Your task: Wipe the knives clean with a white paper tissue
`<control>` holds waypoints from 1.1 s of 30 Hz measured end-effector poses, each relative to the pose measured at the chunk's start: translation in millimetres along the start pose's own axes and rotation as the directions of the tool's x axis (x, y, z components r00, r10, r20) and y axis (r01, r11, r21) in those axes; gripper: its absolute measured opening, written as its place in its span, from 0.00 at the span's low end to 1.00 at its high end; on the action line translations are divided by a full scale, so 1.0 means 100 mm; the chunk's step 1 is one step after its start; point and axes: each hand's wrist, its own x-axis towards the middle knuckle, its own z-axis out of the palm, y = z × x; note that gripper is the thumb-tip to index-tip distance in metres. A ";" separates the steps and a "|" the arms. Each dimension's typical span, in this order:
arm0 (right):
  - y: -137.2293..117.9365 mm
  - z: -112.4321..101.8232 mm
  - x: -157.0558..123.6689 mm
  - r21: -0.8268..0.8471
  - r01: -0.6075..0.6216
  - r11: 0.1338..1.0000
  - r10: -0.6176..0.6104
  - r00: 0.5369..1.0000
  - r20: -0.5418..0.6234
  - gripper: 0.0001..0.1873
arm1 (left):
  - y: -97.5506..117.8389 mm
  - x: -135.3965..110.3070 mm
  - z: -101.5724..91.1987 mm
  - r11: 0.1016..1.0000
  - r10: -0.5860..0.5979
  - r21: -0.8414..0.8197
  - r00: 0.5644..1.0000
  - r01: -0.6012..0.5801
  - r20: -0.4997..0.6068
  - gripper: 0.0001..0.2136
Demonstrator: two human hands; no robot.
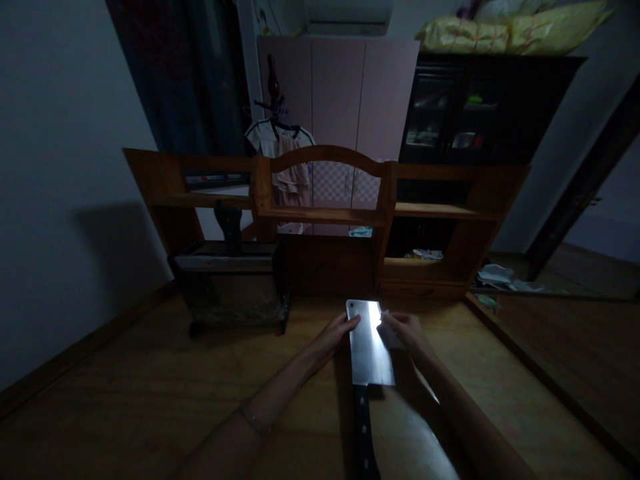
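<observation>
A steel cleaver (369, 350) with a dark handle lies flat on the wooden table (150, 400), blade pointing away from me. My left hand (337, 333) rests at the blade's left edge near the tip, its fingers touching the metal. My right hand (406, 331) sits at the blade's right side, fingers pinched on a small white cloth or tissue (387, 330) pressed against the blade.
A dark knife rack (230, 280) with a clear front stands at the back left of the table. Behind it runs a wooden shelf unit (325, 213). A pink wardrobe and a dark cabinet stand further back. The room is dim.
</observation>
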 end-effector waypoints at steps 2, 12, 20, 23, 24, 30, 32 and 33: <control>0.01 -0.01 0.00 -0.043 0.018 0.999 -0.019 1.000 -0.022 0.21 | 0.01 -0.01 0.00 1.000 -0.004 0.007 1.000 0.004 0.004 0.21; 0.01 -0.03 -0.02 0.156 -0.020 0.987 0.008 0.997 0.078 0.19 | 0.02 -0.02 0.03 1.000 -0.001 -0.019 1.000 0.001 -0.020 0.20; 0.06 0.04 -0.03 0.151 0.013 0.988 -0.022 0.998 0.060 0.17 | 0.05 -0.04 0.06 1.000 -0.017 -0.012 1.000 0.016 -0.022 0.18; -0.01 0.05 -0.07 0.116 0.061 0.991 -0.067 0.997 0.044 0.18 | 0.07 -0.05 0.08 1.000 -0.009 -0.007 1.000 0.008 -0.028 0.19; -0.03 0.05 -0.08 0.099 0.062 0.993 -0.066 0.997 0.040 0.19 | 0.07 -0.05 0.08 1.000 -0.005 -0.003 0.999 0.005 -0.031 0.20; -0.03 0.02 -0.07 -0.015 0.083 0.996 -0.083 0.995 -0.045 0.20 | 0.05 -0.05 0.05 0.999 0.027 0.027 0.999 -0.026 -0.038 0.20; 0.00 -0.01 -0.04 0.014 0.062 0.998 -0.062 0.997 -0.048 0.20 | 0.04 -0.05 0.04 0.999 0.030 0.034 0.999 -0.028 -0.040 0.20; 0.01 -0.02 -0.02 0.043 0.045 0.998 -0.044 0.998 -0.037 0.20 | 0.04 -0.05 0.04 0.999 0.032 0.036 0.999 -0.030 -0.041 0.19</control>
